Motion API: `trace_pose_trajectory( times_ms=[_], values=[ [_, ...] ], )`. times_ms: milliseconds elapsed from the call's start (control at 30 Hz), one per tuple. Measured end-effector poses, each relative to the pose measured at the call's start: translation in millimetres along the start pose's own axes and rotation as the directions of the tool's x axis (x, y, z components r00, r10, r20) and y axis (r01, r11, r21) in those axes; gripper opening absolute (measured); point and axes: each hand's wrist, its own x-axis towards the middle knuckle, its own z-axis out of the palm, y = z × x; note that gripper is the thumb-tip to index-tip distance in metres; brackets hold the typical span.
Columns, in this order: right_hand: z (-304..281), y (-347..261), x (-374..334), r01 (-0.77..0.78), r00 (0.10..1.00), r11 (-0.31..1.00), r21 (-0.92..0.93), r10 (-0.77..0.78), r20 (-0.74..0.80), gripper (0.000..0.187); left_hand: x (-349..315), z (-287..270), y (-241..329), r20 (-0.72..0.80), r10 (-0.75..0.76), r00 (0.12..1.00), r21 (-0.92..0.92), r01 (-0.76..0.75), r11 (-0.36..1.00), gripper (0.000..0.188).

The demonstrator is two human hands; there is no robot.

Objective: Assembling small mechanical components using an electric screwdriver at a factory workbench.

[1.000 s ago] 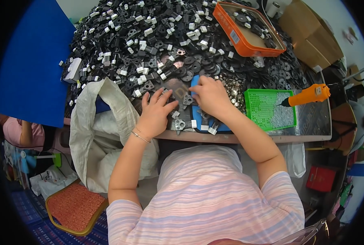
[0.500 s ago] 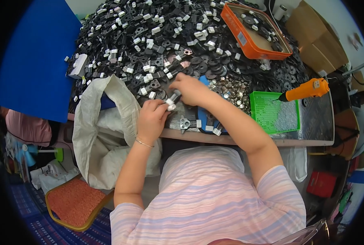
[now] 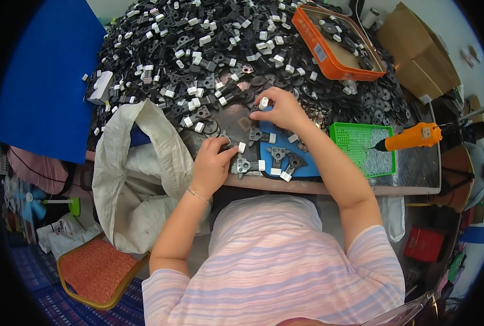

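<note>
My right hand (image 3: 281, 110) reaches forward over the bench and pinches a small white block (image 3: 263, 101) between its fingertips, at the near edge of a big heap of black parts with white blocks (image 3: 198, 43). My left hand (image 3: 213, 163) rests on the bench front with its fingers on a dark metal part (image 3: 226, 144). Between the hands lies a blue mat (image 3: 285, 157) carrying several assembled grey parts with white blocks, one of them right beside my left thumb (image 3: 247, 164).
An orange tray (image 3: 334, 41) holds black parts at the back right. A green tray (image 3: 364, 149) of small screws and an orange electric screwdriver (image 3: 413, 137) lie to the right. A white sack (image 3: 138, 179) hangs at the bench's left front. A blue board (image 3: 46, 81) stands left.
My right hand has moved forward from the mat to the heap's edge and now pinches a white block. My left hand has drawn back to the bench front, onto a dark part.
</note>
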Motion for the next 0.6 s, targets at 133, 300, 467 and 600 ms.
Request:
trace_pose_trajectory(
  times_ms=[133, 300, 467, 600],
  values=[
    [14, -12, 0, -0.192, 0.979, 0.958, 0.214, 0.17, 0.116, 0.03, 3, -4, 3, -0.069, -0.175, 0.982, -0.145, 0.163, 0.976, 0.023],
    [25, -5, -4, -0.036, 0.99, 0.998, 0.06, 0.028, 0.136, 0.023, 8, 5, 3, 0.02, -0.299, 0.954, -0.292, 0.292, 0.911, 0.019],
    [22, 1, -5, 0.022, 0.982, 0.977, -0.214, 0.019, 0.188, 0.015, 9, 7, 2, 0.034, -0.254, 0.967, -0.274, 0.253, 0.928, 0.018],
    [14, 3, -7, 0.1, 0.985, 0.948, -0.303, -0.051, 0.166, 0.017, 18, 5, 1, -0.004, -0.274, 0.962, -0.254, 0.264, 0.931, 0.018]
  ],
)
